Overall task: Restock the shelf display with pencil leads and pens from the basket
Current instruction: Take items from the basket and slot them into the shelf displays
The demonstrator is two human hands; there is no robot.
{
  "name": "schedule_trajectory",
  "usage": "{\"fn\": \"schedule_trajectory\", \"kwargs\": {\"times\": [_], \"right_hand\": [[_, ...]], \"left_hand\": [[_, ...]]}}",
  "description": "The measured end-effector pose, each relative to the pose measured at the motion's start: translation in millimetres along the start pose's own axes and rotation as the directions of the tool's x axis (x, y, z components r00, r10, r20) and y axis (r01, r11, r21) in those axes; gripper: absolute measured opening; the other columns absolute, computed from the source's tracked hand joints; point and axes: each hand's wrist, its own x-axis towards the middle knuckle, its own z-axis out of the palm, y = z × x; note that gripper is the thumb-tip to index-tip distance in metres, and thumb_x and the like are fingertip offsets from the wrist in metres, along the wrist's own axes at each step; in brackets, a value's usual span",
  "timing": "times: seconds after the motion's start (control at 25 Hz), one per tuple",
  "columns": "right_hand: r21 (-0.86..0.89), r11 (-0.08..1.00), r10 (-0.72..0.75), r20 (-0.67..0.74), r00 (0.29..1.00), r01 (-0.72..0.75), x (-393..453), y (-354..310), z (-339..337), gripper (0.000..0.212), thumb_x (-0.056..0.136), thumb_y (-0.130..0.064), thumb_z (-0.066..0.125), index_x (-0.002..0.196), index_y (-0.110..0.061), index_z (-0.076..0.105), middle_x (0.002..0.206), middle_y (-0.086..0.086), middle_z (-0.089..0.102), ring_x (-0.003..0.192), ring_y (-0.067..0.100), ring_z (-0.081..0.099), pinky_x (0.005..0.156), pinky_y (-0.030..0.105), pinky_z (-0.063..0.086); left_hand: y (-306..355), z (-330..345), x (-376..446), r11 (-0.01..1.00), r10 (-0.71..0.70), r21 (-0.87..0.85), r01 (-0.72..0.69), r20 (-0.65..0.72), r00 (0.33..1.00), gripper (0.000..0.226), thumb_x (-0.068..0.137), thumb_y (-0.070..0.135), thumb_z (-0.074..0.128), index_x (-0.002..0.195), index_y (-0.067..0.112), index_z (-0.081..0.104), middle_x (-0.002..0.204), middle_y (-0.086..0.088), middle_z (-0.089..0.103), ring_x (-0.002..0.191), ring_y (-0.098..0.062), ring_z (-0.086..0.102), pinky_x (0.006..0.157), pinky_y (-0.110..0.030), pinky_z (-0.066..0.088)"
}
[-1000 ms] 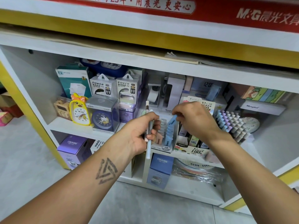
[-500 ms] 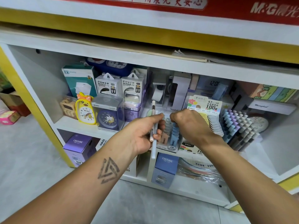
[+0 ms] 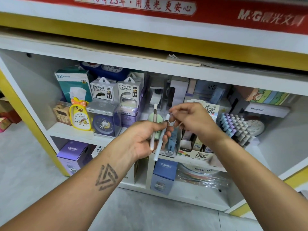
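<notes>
Left hand [image 3: 143, 139] grips two pens [image 3: 158, 144]; right hand [image 3: 193, 119] pinches one's top.

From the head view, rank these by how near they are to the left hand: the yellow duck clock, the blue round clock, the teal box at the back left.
1. Blue round clock: just left of the left hand, on the same shelf level.
2. Yellow duck clock: one place further left, beside the blue one.
3. Teal box: up at the back left, behind both clocks.
</notes>
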Motion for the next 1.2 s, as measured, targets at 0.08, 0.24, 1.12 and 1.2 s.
{"fn": "schedule_trajectory", "kwargs": {"times": [0.08,0.24,1.12,1.2], "right_hand": [[0.226,0.970,0.086,0.038,0.996,-0.092,-10.6,-6.7,-12.4,0.014,0.093,-0.020,0.069,0.095,-0.008,0.076,0.082,0.009,0.074,0.065,0.014,0.063,0.060,0.027,0.051],[0.355,0.919,0.162,0.066,0.985,-0.175,-40.8,-2.0,-42.1,0.011,0.087,-0.003,0.071,0.096,0.003,0.072,0.082,0.013,0.071,0.067,0.017,0.065,0.066,0.028,0.056],[-0.351,0.932,-0.264,-0.477,0.838,0.094,-121.6,80.8,-171.0,0.014,0.087,-0.016,0.075,0.090,-0.025,0.064,0.079,-0.006,0.071,0.077,0.012,0.070,0.074,0.039,0.061],[-0.474,0.876,-0.298,-0.380,0.876,0.092,-121.8,86.9,-163.7,0.012,0.088,-0.018,0.074,0.091,-0.023,0.064,0.081,-0.004,0.071,0.077,0.013,0.070,0.074,0.039,0.058]], "left_hand": [[-4.7,7.8,1.8,0.999,0.030,0.031,-0.031,0.026,0.999,0.017,0.093,0.001,0.058,0.108,-0.003,0.065,0.085,-0.017,0.073,0.060,-0.019,0.068,0.049,-0.024,0.054],[-22.0,36.1,6.1,0.996,0.034,0.076,-0.044,0.136,0.990,0.020,0.091,0.000,0.060,0.109,-0.007,0.065,0.091,-0.025,0.073,0.072,-0.029,0.074,0.056,-0.033,0.060],[-88.1,110.9,28.5,0.986,-0.080,0.158,0.047,0.211,0.974,0.020,0.090,0.003,0.059,0.109,-0.003,0.056,0.106,-0.028,0.070,0.071,-0.026,0.072,0.055,-0.027,0.059],[-91.7,112.0,30.0,0.985,-0.071,0.171,0.038,0.197,0.978,0.019,0.090,0.002,0.059,0.108,-0.005,0.057,0.103,-0.030,0.071,0.072,-0.027,0.073,0.055,-0.028,0.059]]}}
